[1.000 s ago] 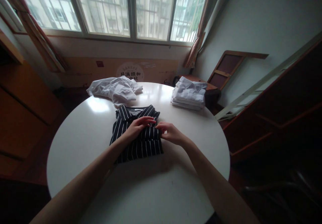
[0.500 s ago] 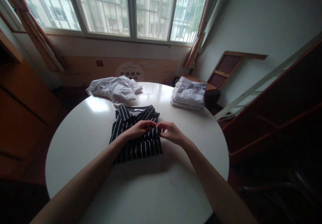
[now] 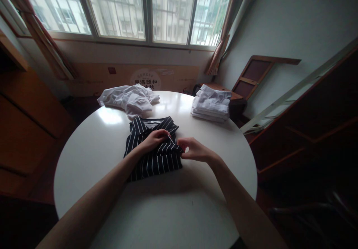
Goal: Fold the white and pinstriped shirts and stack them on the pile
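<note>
A black shirt with white stripes (image 3: 153,167) lies folded on the white round table (image 3: 167,211), its collar toward the window. My left hand (image 3: 155,139) rests over the middle of the shirt, fingers curled round a fold of its cloth; the fingertips are partly hidden. At the shirt's right edge, my right hand (image 3: 194,149) pinches a raised bit of the striped cloth between thumb and fingers. The cloth between the two hands is bunched up.
A crumpled white garment (image 3: 128,99) lies at the table's far left. Folded white clothes (image 3: 211,103) are stacked at the far right. Behind the table are a wooden chair (image 3: 254,75), a long cardboard box (image 3: 97,79) and a window.
My right hand has moved slightly right and down, drawing the pinched cloth outward. My left hand has shifted slightly up and left on the shirt.
</note>
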### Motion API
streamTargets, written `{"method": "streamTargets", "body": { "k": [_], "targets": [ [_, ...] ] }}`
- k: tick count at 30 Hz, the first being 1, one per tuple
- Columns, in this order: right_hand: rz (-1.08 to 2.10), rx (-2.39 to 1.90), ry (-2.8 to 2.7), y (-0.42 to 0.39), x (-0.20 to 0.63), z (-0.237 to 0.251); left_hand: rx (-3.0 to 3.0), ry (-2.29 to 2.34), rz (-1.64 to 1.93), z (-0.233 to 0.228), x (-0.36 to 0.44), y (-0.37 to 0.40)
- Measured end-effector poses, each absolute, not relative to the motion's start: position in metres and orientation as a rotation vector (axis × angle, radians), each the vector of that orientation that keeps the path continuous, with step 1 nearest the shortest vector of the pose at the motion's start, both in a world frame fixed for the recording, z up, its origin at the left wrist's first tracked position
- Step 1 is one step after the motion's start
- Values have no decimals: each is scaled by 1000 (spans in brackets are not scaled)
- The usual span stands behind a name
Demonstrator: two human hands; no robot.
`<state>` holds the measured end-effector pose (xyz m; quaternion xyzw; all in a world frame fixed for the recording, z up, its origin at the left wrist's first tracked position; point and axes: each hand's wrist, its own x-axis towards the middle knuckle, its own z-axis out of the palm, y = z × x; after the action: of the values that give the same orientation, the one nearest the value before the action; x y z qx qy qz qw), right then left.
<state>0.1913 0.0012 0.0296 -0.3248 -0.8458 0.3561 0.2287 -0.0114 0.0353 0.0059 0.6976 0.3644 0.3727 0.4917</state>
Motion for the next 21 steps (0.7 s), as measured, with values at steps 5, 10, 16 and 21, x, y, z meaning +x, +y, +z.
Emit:
{"method": "streamTargets", "body": {
  "k": [5, 10, 16, 21],
  "targets": [
    [1096, -908, -2289, -2, 192, 38, 1698, 883, 907, 6, -12, 35],
    [1074, -960, -2155, -3, 188, 39, 1685, 896, 902, 8, -11, 34],
    [975, -814, -2206, -7, 186, 42, 1647, 888, 883, 9, -11, 34],
    [870, -784, -2312, -13, 186, 48, 1656, 882, 873, 9, -12, 34]
  ]
}}
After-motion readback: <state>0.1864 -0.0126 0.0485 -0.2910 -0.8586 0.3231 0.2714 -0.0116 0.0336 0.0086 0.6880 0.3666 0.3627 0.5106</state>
